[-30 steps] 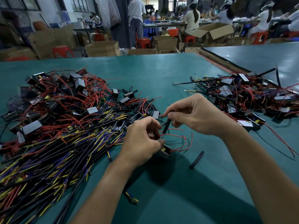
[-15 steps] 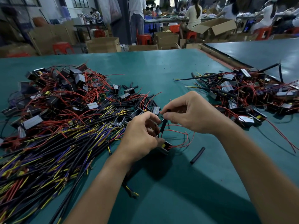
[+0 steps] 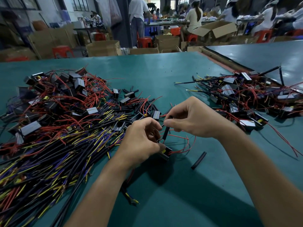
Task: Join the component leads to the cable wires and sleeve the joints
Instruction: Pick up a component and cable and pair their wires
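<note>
My left hand (image 3: pixel 142 141) curls round a small black component (image 3: pixel 166 152) with a yellow mark and thin red leads (image 3: pixel 182 145), held just above the green table (image 3: pixel 164 76). My right hand (image 3: pixel 191 118) pinches a short black sleeve (image 3: pixel 166 131) between thumb and forefinger, held nearly upright right beside the left fingers. A black cable with yellow and blue wire ends (image 3: pixel 131 199) trails down from under my left wrist. What the left fingers pinch inside is hidden.
A big heap of black cables, red-leaded components and loose sleeves (image 3: pixel 57 128) fills the left. A second heap of components (image 3: pixel 246 102) lies at the right. One spare black sleeve (image 3: pixel 198 160) lies near my right forearm. People work at far benches.
Both hands have stayed close together over the component. The right hand's pinch on the sleeve has shifted slightly, and the view has tipped a little.
</note>
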